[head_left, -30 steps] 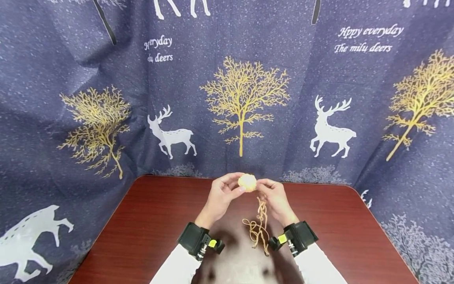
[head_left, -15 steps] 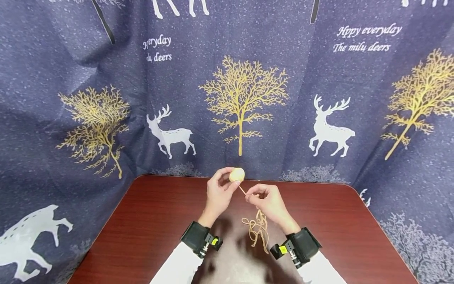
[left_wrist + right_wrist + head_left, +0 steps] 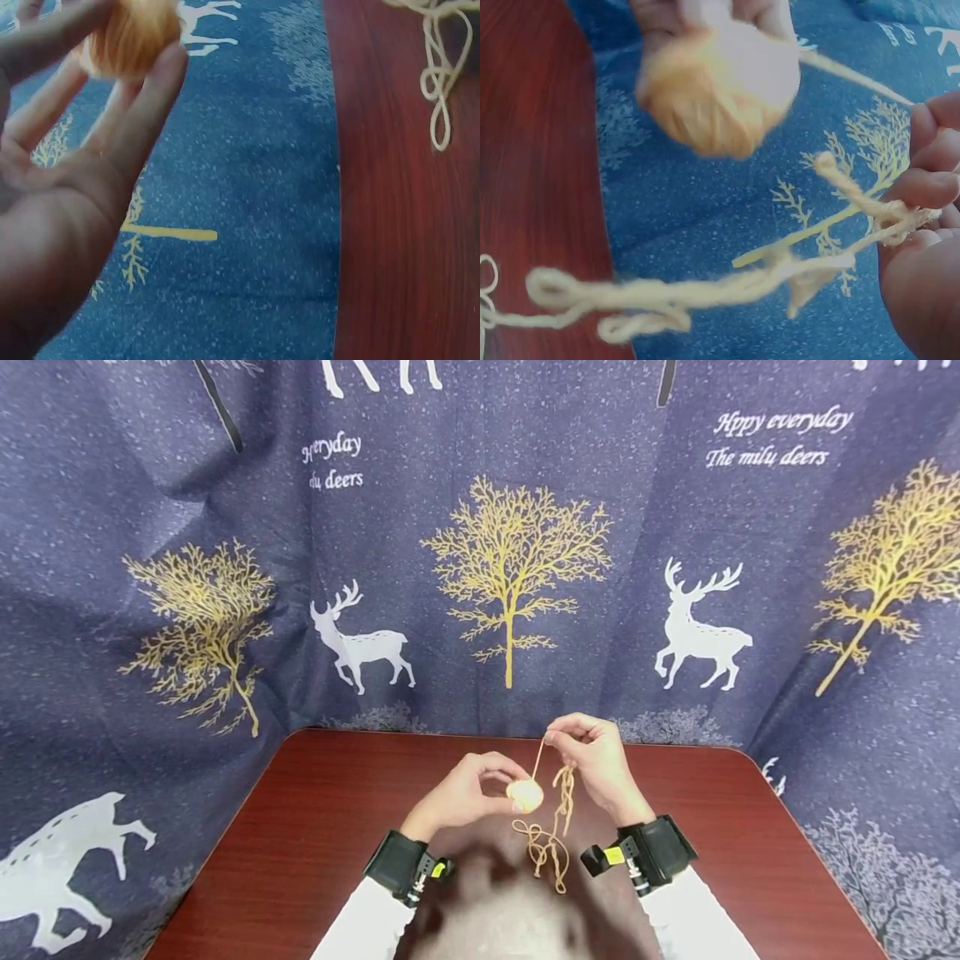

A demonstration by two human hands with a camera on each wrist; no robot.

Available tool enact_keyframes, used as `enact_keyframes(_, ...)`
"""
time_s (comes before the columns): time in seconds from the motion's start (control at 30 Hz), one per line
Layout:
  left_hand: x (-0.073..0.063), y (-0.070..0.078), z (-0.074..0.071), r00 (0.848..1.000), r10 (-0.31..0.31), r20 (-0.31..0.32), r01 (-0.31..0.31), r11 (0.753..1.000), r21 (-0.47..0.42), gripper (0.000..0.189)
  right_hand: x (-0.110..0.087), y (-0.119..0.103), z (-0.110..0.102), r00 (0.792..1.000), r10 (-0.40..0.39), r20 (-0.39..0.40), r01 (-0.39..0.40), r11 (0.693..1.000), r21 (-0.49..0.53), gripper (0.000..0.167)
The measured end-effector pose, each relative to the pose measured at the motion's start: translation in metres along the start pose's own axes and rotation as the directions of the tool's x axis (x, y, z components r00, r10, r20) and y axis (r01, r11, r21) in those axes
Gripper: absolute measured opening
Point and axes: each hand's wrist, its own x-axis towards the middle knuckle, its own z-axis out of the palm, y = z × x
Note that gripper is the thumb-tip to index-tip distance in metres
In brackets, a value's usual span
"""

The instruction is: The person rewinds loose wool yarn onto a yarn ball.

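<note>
A small pale-yellow ball of yarn (image 3: 525,795) sits between the fingertips and thumb of my left hand (image 3: 472,792), above the table. In the right wrist view the ball (image 3: 718,90) shows its wound strands. My right hand (image 3: 596,764) stands higher and to the right, pinching the yarn; a taut strand (image 3: 855,77) runs from it to the ball. A tangled length of loose yarn (image 3: 562,802) hangs below the right hand, with loops and knots (image 3: 682,292). The left wrist view catches the ball (image 3: 131,41) at its top edge, held by thumb and fingers.
The reddish-brown wooden table (image 3: 315,827) lies under both hands, with loose yarn loops (image 3: 536,843) near its middle. A dark blue curtain (image 3: 480,568) printed with trees and deer hangs behind it. Each wrist wears a black strap with a camera.
The right hand has risen and moved right, drawing the strand upward from the ball. The left hand has lowered with the ball, turning it. Some loose yarn now hangs from the right hand.
</note>
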Motion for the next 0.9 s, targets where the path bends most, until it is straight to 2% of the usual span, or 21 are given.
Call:
enact_keyframes(0.07, -0.001, 0.004, 0.000, 0.998, 0.017, 0.059, -0.012, 0.995, -0.095, 0.035, 0.002, 0.002, -0.001, 1.000, 0.002, -0.004, -0.002, 0.999, 0.035, 0.015)
enact_keyframes(0.17, 0.001, 0.009, 0.000, 0.999, 0.035, 0.037, -0.026, 0.973, -0.231, 0.038, 0.004, 0.008, -0.002, 0.999, 0.034, -0.008, -0.034, 0.997, 0.074, 0.008)
enact_keyframes(0.23, 0.002, 0.011, 0.001, 0.998, 0.060, -0.035, -0.067, 0.956, -0.287, 0.040, 0.005, 0.014, -0.001, 0.997, 0.073, -0.011, -0.072, 0.995, 0.069, 0.006)
enact_keyframes(0.3, 0.004, 0.012, 0.002, 0.989, 0.078, -0.129, -0.117, 0.938, -0.325, 0.042, 0.003, 0.019, 0.000, 0.993, 0.120, -0.015, -0.119, 0.992, 0.037, 0.006)
enact_keyframes(0.4, 0.008, 0.014, 0.004, 0.960, 0.104, -0.261, -0.195, 0.915, -0.354, 0.042, 0.000, 0.027, 0.003, 0.981, 0.192, -0.016, -0.193, 0.980, -0.050, 0.005)
enact_keyframes(0.53, 0.012, 0.014, 0.005, 0.915, 0.087, -0.395, -0.246, 0.894, -0.373, 0.042, -0.006, 0.034, 0.009, 0.967, 0.256, -0.005, -0.255, 0.957, -0.142, 0.006)
enact_keyframes(0.67, 0.015, 0.011, 0.006, 0.859, 0.056, -0.508, -0.258, 0.906, -0.335, 0.041, -0.010, 0.037, 0.013, 0.964, 0.267, 0.010, -0.260, 0.947, -0.191, 0.011)
enact_keyframes(0.77, 0.018, 0.006, 0.006, 0.823, 0.064, -0.564, -0.246, 0.936, -0.253, 0.040, -0.013, 0.038, 0.015, 0.968, 0.251, 0.017, -0.241, 0.945, -0.223, 0.012)
enact_keyframes(0.83, 0.019, 0.002, 0.006, 0.806, 0.079, -0.587, -0.219, 0.961, -0.171, 0.038, -0.015, 0.038, 0.016, 0.970, 0.242, 0.022, -0.229, 0.942, -0.245, 0.010)
enact_keyframes(0.9, 0.019, -0.003, 0.006, 0.799, 0.099, -0.593, -0.174, 0.982, -0.071, 0.038, -0.016, 0.037, 0.016, 0.972, 0.232, 0.028, -0.217, 0.939, -0.266, 0.010)
